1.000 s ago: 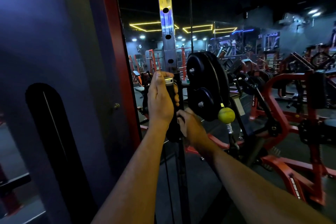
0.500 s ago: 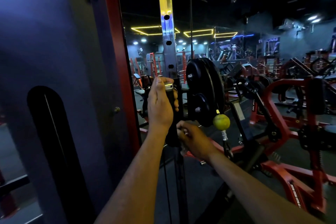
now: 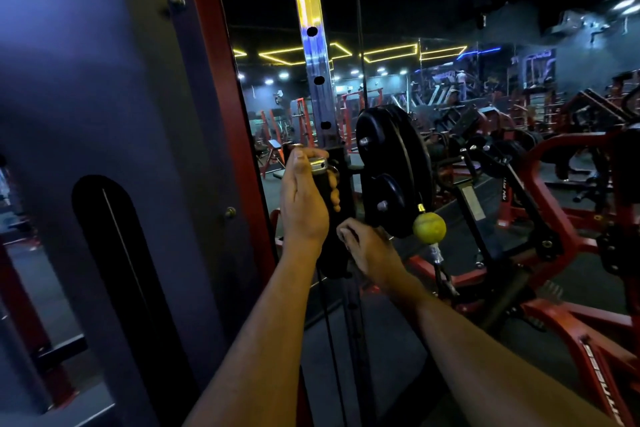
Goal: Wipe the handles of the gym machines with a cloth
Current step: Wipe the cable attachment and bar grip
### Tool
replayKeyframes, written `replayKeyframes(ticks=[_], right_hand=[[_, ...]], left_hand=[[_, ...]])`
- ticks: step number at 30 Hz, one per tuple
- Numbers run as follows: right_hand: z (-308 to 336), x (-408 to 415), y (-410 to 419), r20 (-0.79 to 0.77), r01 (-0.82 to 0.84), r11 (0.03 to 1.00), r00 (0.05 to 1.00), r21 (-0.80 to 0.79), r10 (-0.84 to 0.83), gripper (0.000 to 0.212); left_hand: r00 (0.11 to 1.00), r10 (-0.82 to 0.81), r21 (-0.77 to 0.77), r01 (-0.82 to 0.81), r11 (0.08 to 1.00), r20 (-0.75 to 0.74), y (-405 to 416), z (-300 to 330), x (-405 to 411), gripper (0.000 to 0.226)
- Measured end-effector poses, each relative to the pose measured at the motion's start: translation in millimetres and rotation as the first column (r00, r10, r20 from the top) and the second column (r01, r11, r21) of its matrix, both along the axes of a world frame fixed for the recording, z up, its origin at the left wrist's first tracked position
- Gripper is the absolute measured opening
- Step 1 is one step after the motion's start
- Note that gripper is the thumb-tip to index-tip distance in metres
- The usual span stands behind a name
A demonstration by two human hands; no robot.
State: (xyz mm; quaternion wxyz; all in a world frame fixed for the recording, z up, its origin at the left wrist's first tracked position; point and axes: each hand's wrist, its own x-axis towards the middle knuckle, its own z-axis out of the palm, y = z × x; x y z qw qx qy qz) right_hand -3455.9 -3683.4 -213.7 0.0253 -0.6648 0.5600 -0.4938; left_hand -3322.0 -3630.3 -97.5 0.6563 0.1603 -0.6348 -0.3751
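A black cable-machine handle (image 3: 321, 184) with a chrome end cap hangs upright beside the perforated steel post (image 3: 317, 80). My left hand (image 3: 303, 199) grips its upper part, thumb near the cap and fingertips showing on the right. My right hand (image 3: 367, 250) sits just below, its fingers curled against the handle's lower end. There a dark cloth (image 3: 332, 260) seems wrapped round the handle, though in this dim light it is hard to tell apart from it.
A red frame upright (image 3: 221, 114) and a grey panel (image 3: 86, 114) stand close on my left. Black weight plates (image 3: 391, 170) and a yellow ball stopper (image 3: 429, 227) on a cable hang just right of my hands. Red plate-loaded machines (image 3: 554, 253) fill the right side.
My right hand has shifted slightly down the lower end of the handle. My left hand keeps its grip on the top. The view has tilted a little.
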Motion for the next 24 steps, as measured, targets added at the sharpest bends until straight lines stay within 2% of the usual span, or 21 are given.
replayKeyframes(ticks=[2, 4, 7, 9, 10, 16, 19, 21, 23, 24], right_hand=[[-6.8, 5.1, 12.1, 0.183, -0.105, 0.994, 0.978, 0.005, 0.102, 0.024], [-10.1, 14.5, 33.8, 0.328, -0.212, 0.977, 0.922, -0.023, 0.207, 0.019], [-12.3, 25.1, 63.1, 0.562, -0.418, 0.906, 0.734, -0.069, 0.381, 0.014], [-12.7, 24.3, 67.8, 0.617, -0.471, 0.877, 0.664, -0.092, 0.422, 0.015], [-11.6, 23.1, 65.3, 0.618, -0.467, 0.879, 0.665, -0.095, 0.42, 0.016], [-6.8, 2.8, 10.4, 0.495, -0.286, 0.955, 0.82, -0.083, 0.289, 0.018], [-12.4, -7.3, -15.4, 0.203, -0.104, 0.989, 0.971, -0.102, 0.123, 0.019], [-16.4, -9.3, -21.8, 0.02, 0.017, 0.984, 1.0, -0.178, -0.013, 0.025], [-16.0, -11.0, -21.1, 0.02, 0.005, 0.979, 1.0, -0.202, -0.001, 0.024], [-14.7, -9.7, -18.2, 0.097, -0.054, 0.983, 0.993, -0.173, 0.072, 0.021]], left_hand=[[1.0, 0.015, 0.001, -0.015, 1.0, 0.006, 0.1, -0.1, -0.6, 0.042], [0.999, 0.031, -0.001, -0.031, 1.0, 0.01, 0.1, -0.2, -1.4, 0.044], [0.999, 0.034, 0.015, -0.034, 0.999, -0.011, -0.7, 0.4, -2.2, 0.044], [0.999, 0.025, 0.019, -0.024, 1.0, -0.026, -1.6, 0.2, -3.9, 0.044], [0.999, 0.028, 0.019, -0.027, 0.999, -0.031, -2.2, -0.3, -4.4, 0.044], [0.995, 0.093, 0.018, -0.093, 0.996, -0.02, -2.7, 0.8, -6.0, 0.048], [0.992, 0.119, 0.03, -0.118, 0.993, -0.033, 0.7, 1.1, -7.9, 0.048], [0.992, 0.12, 0.027, -0.119, 0.992, -0.039, 0.9, 1.2, -8.2, 0.048], [0.991, 0.125, 0.028, -0.124, 0.992, -0.035, 1.3, 0.1, -8.9, 0.048], [0.991, 0.129, 0.033, -0.128, 0.991, -0.033, 1.5, 0.3, -9.0, 0.048]])
